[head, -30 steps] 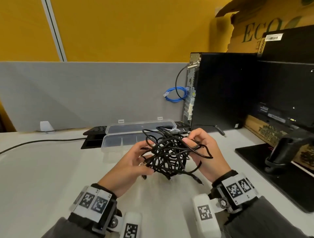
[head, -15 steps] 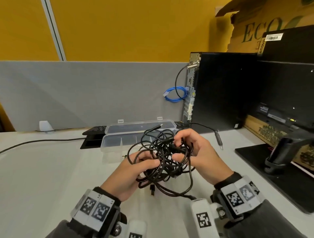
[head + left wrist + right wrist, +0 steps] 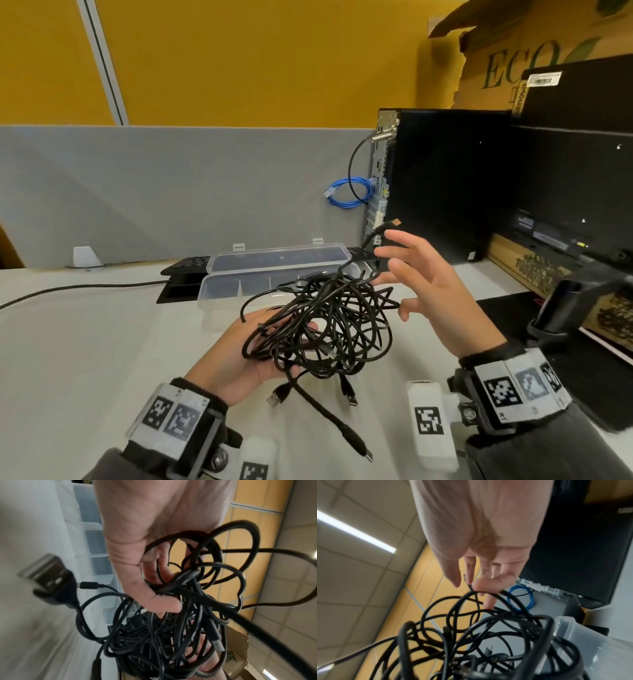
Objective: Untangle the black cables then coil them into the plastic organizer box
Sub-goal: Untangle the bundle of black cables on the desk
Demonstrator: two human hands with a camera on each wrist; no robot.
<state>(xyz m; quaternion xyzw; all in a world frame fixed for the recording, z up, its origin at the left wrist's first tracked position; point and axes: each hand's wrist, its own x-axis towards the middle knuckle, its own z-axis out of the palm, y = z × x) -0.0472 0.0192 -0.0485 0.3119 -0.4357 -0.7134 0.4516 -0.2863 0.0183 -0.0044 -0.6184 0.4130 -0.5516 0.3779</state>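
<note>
The left hand [image 3: 239, 356] is palm up above the middle of the table [image 3: 85, 359], its fingers and thumb curled round the tangled black cables [image 3: 325, 325], whose loose plug ends dangle to the tabletop. The right hand [image 3: 435, 291] is raised beside the tangle, fingers spread, thumb and fingertip pinching one strand. The plastic organizer box [image 3: 274, 274] sits open toward the table's far edge.
</note>
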